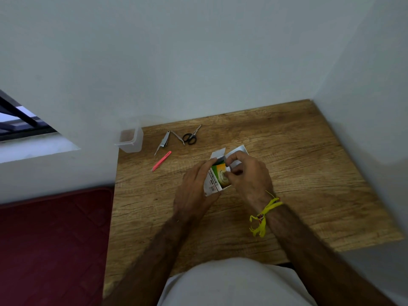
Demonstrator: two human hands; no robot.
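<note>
A small white cardboard box [217, 176] with a green and yellow printed face sits over the middle of the wooden table [298, 164], its top flaps open. My left hand [194, 186] grips the box's left side, thumb on the upper edge. From the right my right hand [249, 177] curls over the open end and pinches at the box's top flap. A yellow thread band circles the right wrist. What is inside the box is hidden by the fingers.
Near the table's back left stand a clear plastic container [130, 138], a nail clipper [164, 142], small black scissors [191, 136] and pink tweezers [161, 161]. White walls close the back and right. A red mattress [53, 246] lies left of the table.
</note>
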